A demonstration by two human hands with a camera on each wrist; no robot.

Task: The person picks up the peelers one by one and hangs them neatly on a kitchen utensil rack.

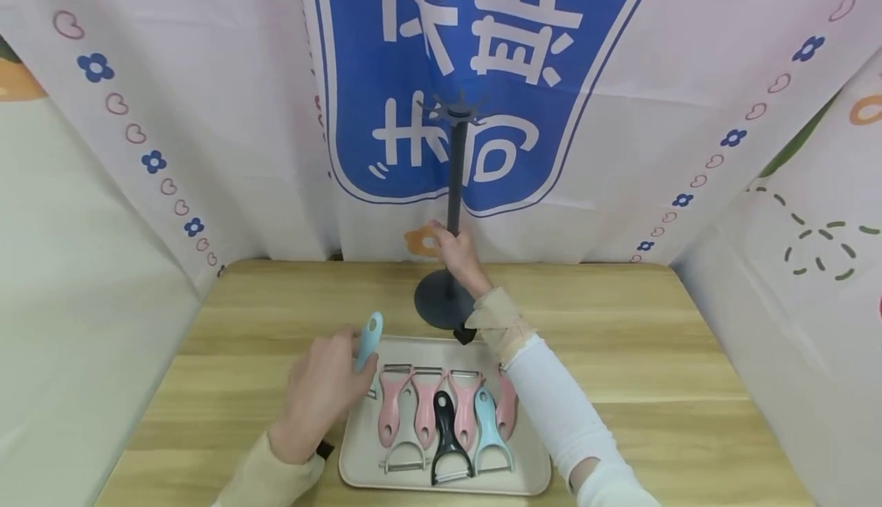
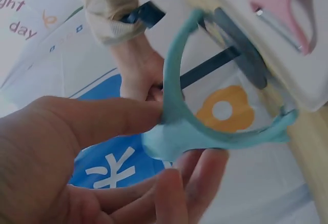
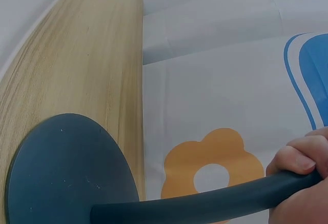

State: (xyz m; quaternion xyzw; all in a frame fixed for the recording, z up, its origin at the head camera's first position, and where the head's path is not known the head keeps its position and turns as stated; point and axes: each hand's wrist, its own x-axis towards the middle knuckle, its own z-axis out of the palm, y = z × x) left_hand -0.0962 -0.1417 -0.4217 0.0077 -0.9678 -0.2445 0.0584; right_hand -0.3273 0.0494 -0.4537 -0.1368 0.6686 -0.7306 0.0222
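Note:
My left hand (image 1: 327,377) pinches a light blue peeler (image 1: 370,338) over the tray's left side. In the left wrist view the peeler's Y-shaped head (image 2: 177,101) points away from the thumb and fingers. At the back of the table, my right hand (image 1: 460,256) grips the dark pole (image 1: 455,178) of an upright stand, low down above its round base (image 1: 436,300). Hooks (image 1: 456,111) ring the top of the stand, with nothing hanging on them. The right wrist view shows the fingers (image 3: 302,155) wrapped round the pole.
A light tray (image 1: 360,457) in front of the stand holds pink peelers (image 1: 389,411), a grey peeler (image 1: 406,419), a black peeler (image 1: 445,423) and another light blue peeler (image 1: 488,423). The right forearm covers the tray's upper right corner. Printed cloth (image 1: 262,147) hangs behind the wooden table (image 1: 620,354).

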